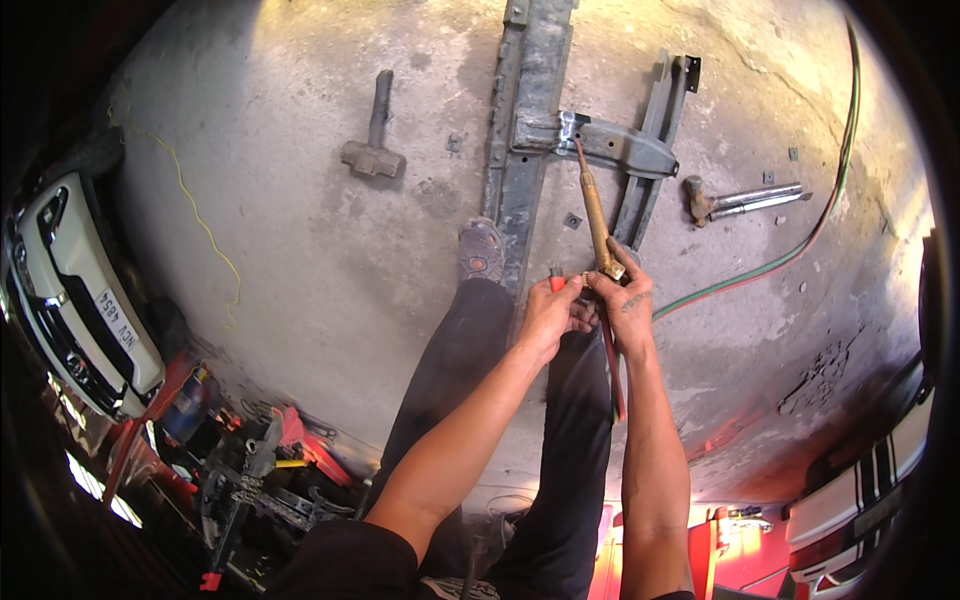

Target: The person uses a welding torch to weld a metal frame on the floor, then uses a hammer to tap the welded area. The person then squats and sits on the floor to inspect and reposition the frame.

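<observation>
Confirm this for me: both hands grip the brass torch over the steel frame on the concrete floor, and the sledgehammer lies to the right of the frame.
Not quite. The sledgehammer lies to the left of the steel frame, not the right; the head view shows it. The rest stands: the left hand and right hand grip the brass torch over the frame on the concrete floor.

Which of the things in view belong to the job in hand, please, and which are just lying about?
In hand: brass torch, held by left hand and right hand; twin hose; steel frame.

Lying about: sledgehammer; small hammer; white car.
</observation>
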### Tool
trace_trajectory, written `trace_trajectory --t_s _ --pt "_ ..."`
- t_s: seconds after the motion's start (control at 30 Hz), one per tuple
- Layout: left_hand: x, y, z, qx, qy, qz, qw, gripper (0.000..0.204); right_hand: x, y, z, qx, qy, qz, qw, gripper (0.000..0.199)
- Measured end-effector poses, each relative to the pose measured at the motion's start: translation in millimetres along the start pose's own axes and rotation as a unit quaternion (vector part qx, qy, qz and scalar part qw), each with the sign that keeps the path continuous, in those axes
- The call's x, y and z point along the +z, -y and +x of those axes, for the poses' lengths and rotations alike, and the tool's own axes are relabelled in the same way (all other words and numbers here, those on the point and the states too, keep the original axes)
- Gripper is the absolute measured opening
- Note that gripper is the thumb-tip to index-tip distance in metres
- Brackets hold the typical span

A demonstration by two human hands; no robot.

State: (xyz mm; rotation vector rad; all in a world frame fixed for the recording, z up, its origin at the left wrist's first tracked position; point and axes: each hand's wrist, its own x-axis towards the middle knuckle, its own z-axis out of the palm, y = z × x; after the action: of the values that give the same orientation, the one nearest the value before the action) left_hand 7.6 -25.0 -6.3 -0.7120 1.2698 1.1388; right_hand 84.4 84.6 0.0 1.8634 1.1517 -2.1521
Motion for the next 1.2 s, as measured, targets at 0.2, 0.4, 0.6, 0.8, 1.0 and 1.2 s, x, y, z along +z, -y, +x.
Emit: trace_trajectory --t_s 0.2,0.4,0.6,0.8,1.0,1.2 --pt "1.4 -0.2 -1.1 -0.012 -0.013 0.014 1.0 0.025 -4.1 -5.8 -0.2 -0.015 0.006 -0.023 1.0 0.063" --pt "0.6 3.0 -0.2 -0.002 -0.004 0.022 1.0 0.024 -4.3 -6.9 -1.6 -0.028 0.011 0.0 1.0 0.066" --pt "-2.9 7.5 3.0 -0.005 -0.007 0.022 1.0 0.023 -5.8 -8.1 0.6 -0.002 0.023 -0.002 1.0 0.066" --pt "-0.8 3.9 -0.7 -0.003 -0.003 0.019 1.0 0.023 -5.3 -10.1 -1.9 -0.002 0.017 0.02 1.0 0.066" --pt "-0.8 4.0 -2.1 0.0 -0.007 0.022 1.0 0.022 -6.9 -11.5 -0.5 0.001 0.027 0.007 1.0 0.066" --pt "-0.5 -1.1 3.5 0.115 -0.177 0.1 0.972 0.022 -4.0 -9.9 -7.5 0.021 0.02 0.022 0.999 0.067"
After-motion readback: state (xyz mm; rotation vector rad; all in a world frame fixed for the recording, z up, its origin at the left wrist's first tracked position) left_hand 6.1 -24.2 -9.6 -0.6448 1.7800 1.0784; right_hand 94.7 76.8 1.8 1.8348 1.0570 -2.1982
